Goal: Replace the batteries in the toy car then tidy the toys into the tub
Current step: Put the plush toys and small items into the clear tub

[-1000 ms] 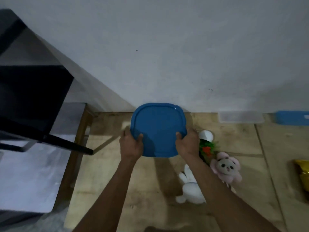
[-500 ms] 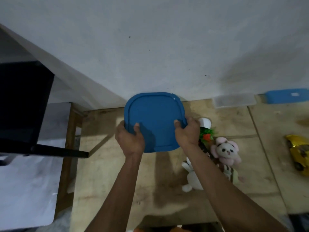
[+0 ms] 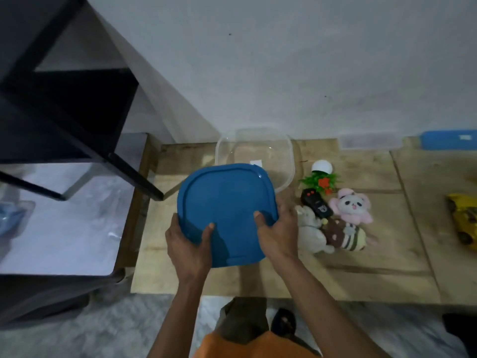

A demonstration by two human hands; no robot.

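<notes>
Our fingers (image 3: 210, 228) clamp the blue lid (image 3: 227, 213) from both sides: left hand (image 3: 188, 248) with thumb on top at the near-left edge, right hand (image 3: 280, 233) likewise at the right edge. We hold it flat above the wooden board (image 3: 374, 275). Just beyond sits the clear tub (image 3: 289, 161), open, against the wall. Right of it we see plush toys (image 3: 346, 228), a black remote (image 3: 316, 202), and the yellow toy car (image 3: 464, 220) well apart.
</notes>
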